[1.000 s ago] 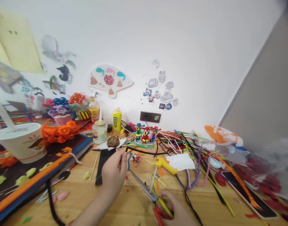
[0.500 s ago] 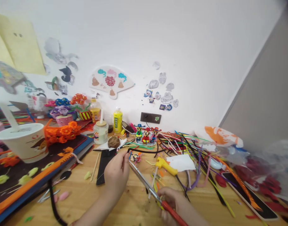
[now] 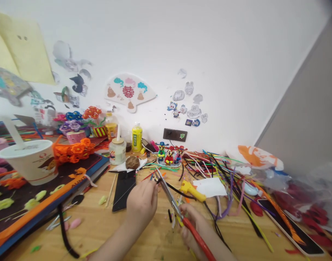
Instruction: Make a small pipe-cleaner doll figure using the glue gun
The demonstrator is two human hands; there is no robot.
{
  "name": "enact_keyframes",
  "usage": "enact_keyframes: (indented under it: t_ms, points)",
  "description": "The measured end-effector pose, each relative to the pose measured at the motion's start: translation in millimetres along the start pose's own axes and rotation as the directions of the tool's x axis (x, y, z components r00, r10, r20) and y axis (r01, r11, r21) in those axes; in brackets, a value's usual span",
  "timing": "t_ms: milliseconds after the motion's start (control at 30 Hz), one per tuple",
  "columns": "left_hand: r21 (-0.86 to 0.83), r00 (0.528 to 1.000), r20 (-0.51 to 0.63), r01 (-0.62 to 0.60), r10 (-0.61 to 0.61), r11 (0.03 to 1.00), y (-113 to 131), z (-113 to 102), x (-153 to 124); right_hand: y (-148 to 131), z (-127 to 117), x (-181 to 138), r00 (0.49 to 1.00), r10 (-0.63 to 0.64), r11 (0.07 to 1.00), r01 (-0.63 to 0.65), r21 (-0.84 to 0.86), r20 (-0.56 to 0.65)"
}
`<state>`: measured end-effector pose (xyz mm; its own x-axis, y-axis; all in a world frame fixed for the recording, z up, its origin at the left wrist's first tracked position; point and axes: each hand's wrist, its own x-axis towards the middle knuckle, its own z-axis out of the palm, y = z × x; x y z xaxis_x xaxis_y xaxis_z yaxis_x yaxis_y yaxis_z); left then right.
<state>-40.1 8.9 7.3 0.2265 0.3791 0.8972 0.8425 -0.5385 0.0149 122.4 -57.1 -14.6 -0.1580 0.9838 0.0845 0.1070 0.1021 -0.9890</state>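
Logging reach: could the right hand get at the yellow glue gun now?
Probably yes: the yellow glue gun lies just beyond the right hand, though the scissors it holds would hinder grasping.

The scissors (image 3: 173, 203) show silvery blades with red and yellow at the handles, crossing a plain black stem (image 3: 178, 190) left of a bright yellow glue gun (image 3: 193, 191), all over a tabletop (image 3: 100, 232) of honey-coloured, grained wood. Farther back, three figurines (image 3: 170, 156) wear green, red and pink, and a far-left pot (image 3: 100, 131) has yellow and dark stripes. The white fan (image 3: 133, 98) bears teal and pink clouds, red characters and brown swirls.
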Motion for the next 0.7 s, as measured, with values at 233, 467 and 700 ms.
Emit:
enact_keyframes:
  t_ms: [233, 467, 700]
  points:
    - [-0.021, 0.998, 0.050, -0.046, 0.047, 0.999, 5.9, 6.3, -3.2, -3.6, -0.9, -0.7, 0.999, 0.036, 0.999, -0.036, -0.029, -0.003]
    - [-0.028, 0.981, 0.188, -0.041, 0.046, 0.999, 6.5, 11.4, -2.4, -16.1, -0.7, 1.9, 0.998, 0.037, 0.978, -0.046, -0.203, -0.046]
    - [-0.031, 0.934, 0.357, 0.028, -0.015, 0.999, 8.1, 19.2, -8.4, -4.3, -1.5, 12.4, 0.988, -0.009, 0.899, -0.059, -0.433, -0.153]
